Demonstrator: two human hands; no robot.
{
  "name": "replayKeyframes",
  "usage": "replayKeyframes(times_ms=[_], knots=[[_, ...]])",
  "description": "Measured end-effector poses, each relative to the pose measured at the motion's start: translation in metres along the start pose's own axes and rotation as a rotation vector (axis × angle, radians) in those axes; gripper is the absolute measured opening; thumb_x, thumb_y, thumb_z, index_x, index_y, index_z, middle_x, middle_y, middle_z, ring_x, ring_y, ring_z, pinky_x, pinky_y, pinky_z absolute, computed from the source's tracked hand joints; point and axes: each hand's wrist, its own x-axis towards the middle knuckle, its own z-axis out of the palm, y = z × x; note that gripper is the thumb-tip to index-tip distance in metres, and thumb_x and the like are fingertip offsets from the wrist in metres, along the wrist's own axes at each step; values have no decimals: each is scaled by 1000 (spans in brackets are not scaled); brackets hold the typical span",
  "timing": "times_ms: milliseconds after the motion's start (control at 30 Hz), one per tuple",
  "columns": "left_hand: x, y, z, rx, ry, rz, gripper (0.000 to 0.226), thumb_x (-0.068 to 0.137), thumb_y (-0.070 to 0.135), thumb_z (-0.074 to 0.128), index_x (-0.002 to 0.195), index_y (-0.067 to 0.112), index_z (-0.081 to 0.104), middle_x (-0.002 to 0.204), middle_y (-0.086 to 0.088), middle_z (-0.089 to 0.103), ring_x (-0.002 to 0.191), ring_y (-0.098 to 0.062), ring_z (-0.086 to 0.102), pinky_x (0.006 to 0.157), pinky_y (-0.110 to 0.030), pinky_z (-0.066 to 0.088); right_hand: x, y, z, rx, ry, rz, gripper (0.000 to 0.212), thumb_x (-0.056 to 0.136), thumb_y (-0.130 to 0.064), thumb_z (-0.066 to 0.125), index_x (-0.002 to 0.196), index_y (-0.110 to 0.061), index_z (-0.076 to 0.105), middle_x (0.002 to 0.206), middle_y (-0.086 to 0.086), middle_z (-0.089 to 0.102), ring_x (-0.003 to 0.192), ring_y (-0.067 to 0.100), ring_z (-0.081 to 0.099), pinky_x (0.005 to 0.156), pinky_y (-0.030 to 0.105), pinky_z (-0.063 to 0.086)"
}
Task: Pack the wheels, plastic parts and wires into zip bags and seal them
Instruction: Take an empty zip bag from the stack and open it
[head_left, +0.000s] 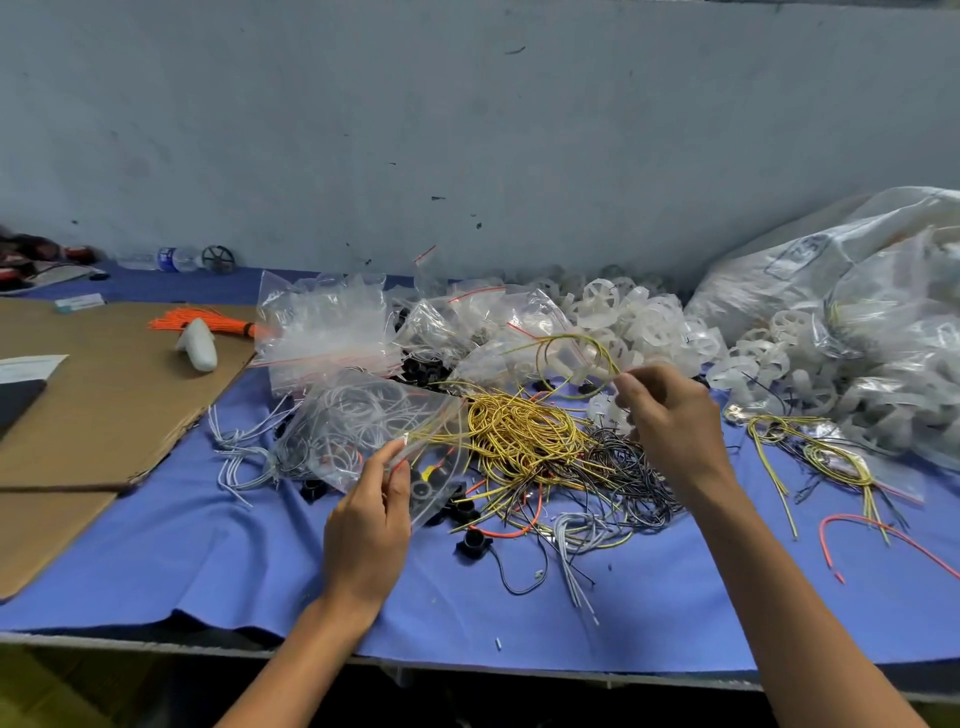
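My left hand (373, 512) pinches the edge of a clear zip bag (374, 431) that holds white wires and black parts. My right hand (662, 415) is raised above the table and pinches a looped yellow-green wire (563, 358). Between the hands lies a tangled heap of yellow wires (524, 434) with black wires (628, 467) beside it. White plastic wheels (644, 322) are piled behind. Black plastic parts (472, 543) lie on the blue cloth (208, 561) near my left hand.
A stack of empty zip bags (322, 322) lies behind the held bag. A big sack of filled bags (857, 291) fills the right. Cardboard (104, 395) with an orange wire bundle (202, 322) and a white object lies left. A wall stands close behind.
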Motion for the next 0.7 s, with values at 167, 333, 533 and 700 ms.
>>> replayKeyframes(times_ms=[167, 333, 533, 700], knots=[[12, 12, -7, -12, 5, 27, 45, 97, 50, 37, 130, 27, 59, 83, 5, 70, 80, -25, 68, 61, -29, 38, -39, -2, -5, 89, -229, 47, 13, 93, -23, 65, 82, -21, 70, 67, 6, 65, 53, 10, 49, 51, 32, 41], [15, 19, -10, 50, -53, 54, 39, 102, 38, 41, 134, 25, 58, 115, -1, 72, 103, -27, 67, 72, -33, 47, -59, -14, 20, -111, -382, 28, 13, 92, -29, 65, 81, -23, 70, 64, -9, 64, 60, 11, 56, 63, 39, 51], [4, 29, -16, 212, -184, 162, 35, 102, 40, 42, 134, 34, 56, 121, 6, 70, 106, -25, 66, 73, -37, 50, -67, -42, 83, -123, -510, 3, 20, 94, -30, 61, 83, -19, 74, 65, -3, 70, 51, 6, 59, 52, 28, 49], [-6, 31, -18, 172, -206, 172, 36, 100, 43, 40, 134, 40, 53, 124, 12, 68, 108, -17, 64, 77, -32, 49, -84, -53, 142, 150, -563, 211, 28, 90, -14, 50, 67, -16, 66, 54, 8, 63, 42, 21, 58, 40, 27, 45]])
